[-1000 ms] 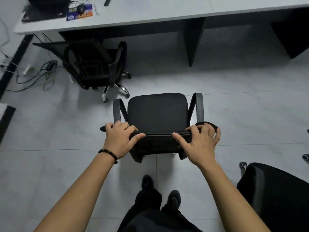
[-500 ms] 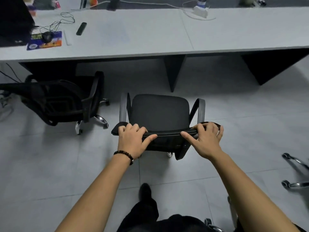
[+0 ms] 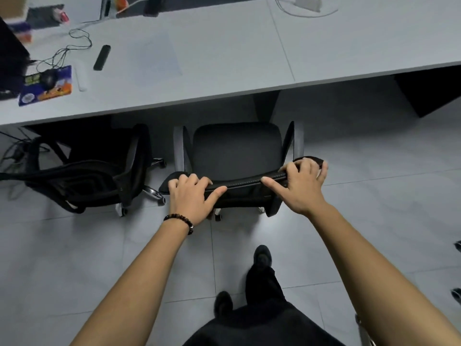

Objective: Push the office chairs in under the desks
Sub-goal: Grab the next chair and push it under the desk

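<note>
Both hands, left hand (image 3: 192,196) and right hand (image 3: 303,184), clamped on the office chair (image 3: 237,148) backrest; rolled closer since, seat front now reaching the desk (image 3: 224,58) edge

Left hand (image 3: 190,196): gripping top edge of backrest, office chair (image 3: 237,151).
Right hand (image 3: 303,186): gripping same edge.
Chair front: near desk (image 3: 224,58) edge.
Second chair (image 3: 82,178): just left.
</note>
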Demonstrator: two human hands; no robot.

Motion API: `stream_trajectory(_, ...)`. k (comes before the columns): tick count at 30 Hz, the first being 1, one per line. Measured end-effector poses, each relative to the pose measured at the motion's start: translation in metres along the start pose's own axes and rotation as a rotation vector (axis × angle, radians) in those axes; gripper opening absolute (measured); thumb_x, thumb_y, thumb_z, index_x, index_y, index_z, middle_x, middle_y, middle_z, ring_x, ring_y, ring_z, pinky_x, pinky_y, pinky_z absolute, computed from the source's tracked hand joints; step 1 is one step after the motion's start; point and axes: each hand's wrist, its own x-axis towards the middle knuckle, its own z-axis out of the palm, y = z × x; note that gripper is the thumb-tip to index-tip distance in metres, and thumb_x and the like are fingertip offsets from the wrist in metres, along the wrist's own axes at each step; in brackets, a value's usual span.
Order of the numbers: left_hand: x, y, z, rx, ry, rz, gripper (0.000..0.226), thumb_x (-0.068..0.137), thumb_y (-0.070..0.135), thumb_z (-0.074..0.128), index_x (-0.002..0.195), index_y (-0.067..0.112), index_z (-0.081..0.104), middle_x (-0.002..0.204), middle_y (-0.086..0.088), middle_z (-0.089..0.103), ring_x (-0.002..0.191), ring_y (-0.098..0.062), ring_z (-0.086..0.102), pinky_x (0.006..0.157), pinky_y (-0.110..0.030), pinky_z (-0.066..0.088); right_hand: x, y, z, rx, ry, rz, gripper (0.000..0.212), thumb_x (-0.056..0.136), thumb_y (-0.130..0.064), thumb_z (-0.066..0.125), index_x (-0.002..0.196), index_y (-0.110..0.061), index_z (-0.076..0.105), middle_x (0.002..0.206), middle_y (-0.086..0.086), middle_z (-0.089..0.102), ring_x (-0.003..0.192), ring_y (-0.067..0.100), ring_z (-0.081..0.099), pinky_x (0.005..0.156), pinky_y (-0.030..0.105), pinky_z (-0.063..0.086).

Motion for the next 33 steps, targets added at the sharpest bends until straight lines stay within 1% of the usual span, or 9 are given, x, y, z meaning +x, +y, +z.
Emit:
stream_trajectory(6,0.046,0.005,-0.004,0.016,0.011,-0.108,0.066,0.086,0.077,0.019,0.098,0.031,0.065,0.092,0.004,0.060,0.093,-0.021,0.049,0.083,-0.039,0.027,0.068,-0.007,-0.012,-0.005,-0.032,-0.077,0.073,0.080,-0.087,0.034,0.114,-0.027,0.057,0.130,0.011,0.042,0.139,0.028,0.021,0.116,0.054,-0.019)
stream_trajectory(9,0.061,-0.004,-0.008,0.001,0.019,-0.114,0.066,0.086,0.077,0.020,0.098,0.031,0.066,0.091,0.005,0.060,0.094,-0.020,0.049,0.083,-0.038,0.025,0.085,-0.014,-0.015,-0.009,-0.058,-0.089,0.073,0.080,-0.088,0.031,0.114,-0.028,0.056,0.131,0.011,0.042,0.139,0.029,0.020,0.115,0.054,-0.020)
stream_trajectory(12,0.079,-0.013,-0.014,0.022,0.039,-0.089,0.071,0.085,0.078,0.016,0.098,0.031,0.067,0.089,0.005,0.060,0.093,-0.019,0.050,0.080,-0.037,0.023,0.100,-0.020,-0.015,0.010,-0.053,-0.090,0.073,0.079,-0.088,0.030,0.111,-0.028,0.056,0.125,0.008,0.041,0.137,0.029,0.023,0.116,0.056,-0.017)
stream_trajectory(15,0.091,-0.016,-0.018,0.045,0.042,-0.075,0.070,0.086,0.077,0.017,0.098,0.031,0.068,0.089,0.005,0.061,0.093,-0.019,0.050,0.079,-0.036,0.022,0.110,-0.023,-0.015,0.011,-0.074,-0.070,0.074,0.078,-0.090,0.028,0.112,-0.029,0.055,0.125,0.007,0.042,0.138,0.028,0.022,0.116,0.056,-0.017)
stream_trajectory(19,0.098,-0.029,-0.017,0.030,0.028,-0.089,0.066,0.087,0.076,0.021,0.099,0.031,0.068,0.092,0.004,0.062,0.096,-0.020,0.051,0.084,-0.040,0.027,0.120,-0.036,-0.010,0.003,-0.072,-0.073,0.077,0.077,-0.091,0.027,0.113,-0.029,0.055,0.126,0.007,0.042,0.139,0.028,0.021,0.116,0.057,-0.017)
stream_trajectory(23,0.099,-0.042,-0.018,0.021,0.016,-0.106,0.069,0.085,0.077,0.018,0.101,0.030,0.068,0.094,0.002,0.062,0.097,-0.022,0.051,0.084,-0.041,0.027,0.125,-0.050,-0.006,-0.008,-0.105,-0.080,0.083,0.073,-0.093,0.020,0.115,-0.030,0.055,0.129,0.008,0.041,0.141,0.028,0.019,0.116,0.057,-0.017)
stream_trajectory(27,0.099,-0.055,-0.017,0.007,-0.007,-0.126,0.070,0.085,0.077,0.018,0.103,0.031,0.066,0.097,0.002,0.062,0.100,-0.022,0.050,0.086,-0.040,0.025,0.126,-0.063,-0.001,-0.004,-0.101,-0.084,0.077,0.078,-0.090,0.027,0.118,-0.030,0.055,0.134,0.009,0.041,0.144,0.028,0.015,0.116,0.057,-0.017)
stream_trajectory(30,0.099,-0.060,-0.015,0.001,-0.003,-0.118,0.070,0.085,0.078,0.017,0.101,0.031,0.066,0.095,0.002,0.062,0.100,-0.022,0.050,0.086,-0.040,0.025,0.123,-0.065,0.003,0.012,-0.086,-0.068,0.074,0.080,-0.088,0.031,0.118,-0.030,0.056,0.136,0.010,0.041,0.145,0.027,0.013,0.116,0.056,-0.018)
stream_trajectory(33,0.100,-0.061,-0.016,0.005,-0.004,-0.110,0.067,0.085,0.078,0.020,0.100,0.031,0.066,0.095,0.003,0.061,0.101,-0.022,0.050,0.086,-0.041,0.025,0.124,-0.065,0.004,0.004,-0.096,-0.063,0.075,0.080,-0.088,0.030,0.119,-0.030,0.056,0.139,0.011,0.040,0.147,0.028,0.010,0.116,0.054,-0.018)
